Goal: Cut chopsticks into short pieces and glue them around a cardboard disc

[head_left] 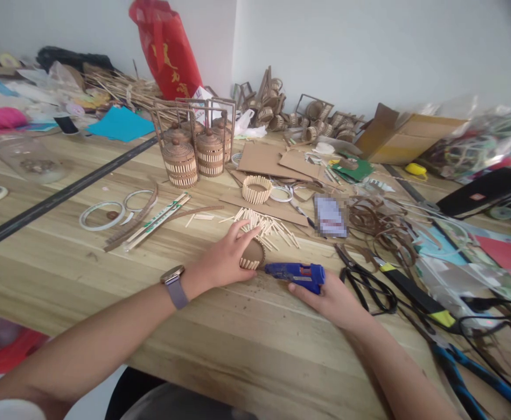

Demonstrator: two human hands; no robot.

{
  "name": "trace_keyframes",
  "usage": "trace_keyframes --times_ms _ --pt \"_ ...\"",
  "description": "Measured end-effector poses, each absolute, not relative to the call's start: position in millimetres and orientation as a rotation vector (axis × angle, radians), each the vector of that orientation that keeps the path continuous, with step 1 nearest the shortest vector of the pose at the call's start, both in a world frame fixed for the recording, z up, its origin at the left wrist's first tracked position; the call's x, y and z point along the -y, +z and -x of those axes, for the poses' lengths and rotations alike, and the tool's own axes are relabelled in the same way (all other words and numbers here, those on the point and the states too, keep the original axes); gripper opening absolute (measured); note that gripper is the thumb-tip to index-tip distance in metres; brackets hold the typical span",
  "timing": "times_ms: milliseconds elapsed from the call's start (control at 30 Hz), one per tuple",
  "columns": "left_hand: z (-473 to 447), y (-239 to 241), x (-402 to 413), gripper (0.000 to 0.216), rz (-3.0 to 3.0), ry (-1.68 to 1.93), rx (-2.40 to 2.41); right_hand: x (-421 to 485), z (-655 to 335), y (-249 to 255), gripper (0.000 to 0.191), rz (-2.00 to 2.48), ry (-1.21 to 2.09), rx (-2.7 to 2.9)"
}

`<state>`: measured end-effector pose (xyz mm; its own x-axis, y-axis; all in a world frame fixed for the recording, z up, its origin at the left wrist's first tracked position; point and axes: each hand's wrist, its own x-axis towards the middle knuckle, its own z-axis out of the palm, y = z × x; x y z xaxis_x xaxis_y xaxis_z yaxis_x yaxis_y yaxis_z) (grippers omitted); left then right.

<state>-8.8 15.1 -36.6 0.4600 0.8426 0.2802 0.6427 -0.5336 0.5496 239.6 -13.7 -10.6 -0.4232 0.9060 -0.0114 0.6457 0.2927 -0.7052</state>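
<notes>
My right hand [332,297] is wrapped round a blue glue gun [297,275], its nozzle pointing left. That nozzle is at the right side of a small round cardboard base [252,252], which has short wooden sticks standing along its near edge. My left hand [224,254] grips this base from the left, thumb at the near side and fingers over the far side. Just beyond lies a loose pile of short wooden sticks [277,228]. Behind the pile stands a round ring of upright sticks [256,190].
Lidded stick baskets with handles [179,163] stand at centre-left. Wrapped chopsticks [157,221] and tape rolls [102,216] lie left. Scissors [364,280], a utility knife [417,294], pliers [469,373] and curled brown strips [378,224] crowd the right. Cardboard sheets [264,160] lie behind.
</notes>
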Motion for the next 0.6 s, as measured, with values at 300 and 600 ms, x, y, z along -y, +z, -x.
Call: trace_keyframes --times_ms 300,600 --pt "8.3 -33.7 -14.5 0.091 -2.336 0.753 -1.252 13.4 -241.4 -13.7 0.036 1.392 0.922 2.175" --pt "8.7 -34.3 -14.6 0.091 -2.356 0.744 -1.261 14.5 -239.8 -11.5 0.036 1.416 0.905 2.182"
